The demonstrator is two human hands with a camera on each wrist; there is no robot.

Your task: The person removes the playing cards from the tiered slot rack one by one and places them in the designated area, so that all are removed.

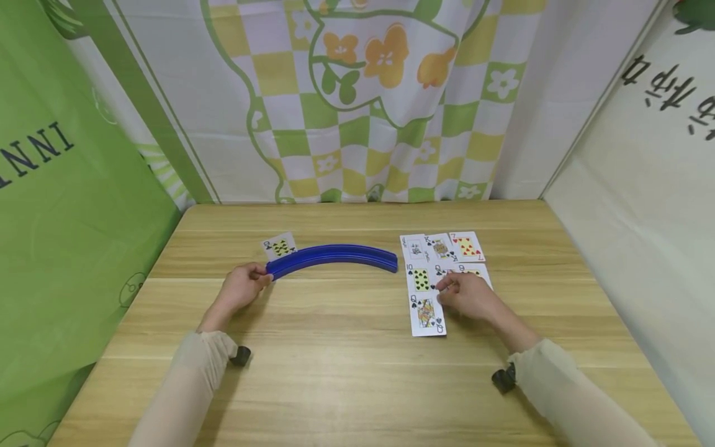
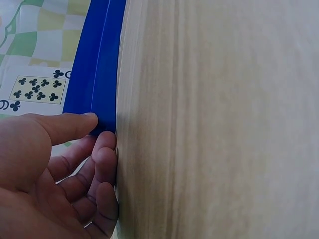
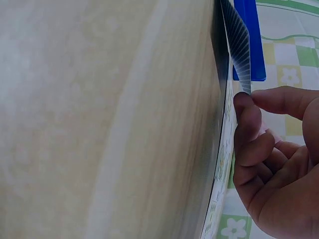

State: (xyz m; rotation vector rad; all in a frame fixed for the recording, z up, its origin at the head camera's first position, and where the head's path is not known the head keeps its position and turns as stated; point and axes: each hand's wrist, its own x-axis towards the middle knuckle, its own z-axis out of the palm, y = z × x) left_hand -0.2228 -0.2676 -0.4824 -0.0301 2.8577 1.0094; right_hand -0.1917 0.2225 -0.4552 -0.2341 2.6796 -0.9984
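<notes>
A curved blue card holder (image 1: 335, 252) lies on the table, and my left hand (image 1: 240, 288) pinches its left end between thumb and fingers. At that end a nine of clubs (image 2: 37, 89) stands up at the holder. My right hand (image 1: 469, 298) pinches the edge of a playing card, apparently the ten of spades (image 1: 420, 279). In the right wrist view the raised card (image 3: 241, 50) shows its striped back between thumb and forefinger. Below the ten lies a queen of spades (image 1: 427, 313). My right hand partly hides other cards beside it.
Behind the right hand lie a joker (image 1: 414, 248), a spade face card (image 1: 440, 247) and a red seven (image 1: 466, 246), face up. The wooden table (image 1: 335, 372) meets a patterned curtain (image 1: 380, 155) at the back, with fabric walls on both sides.
</notes>
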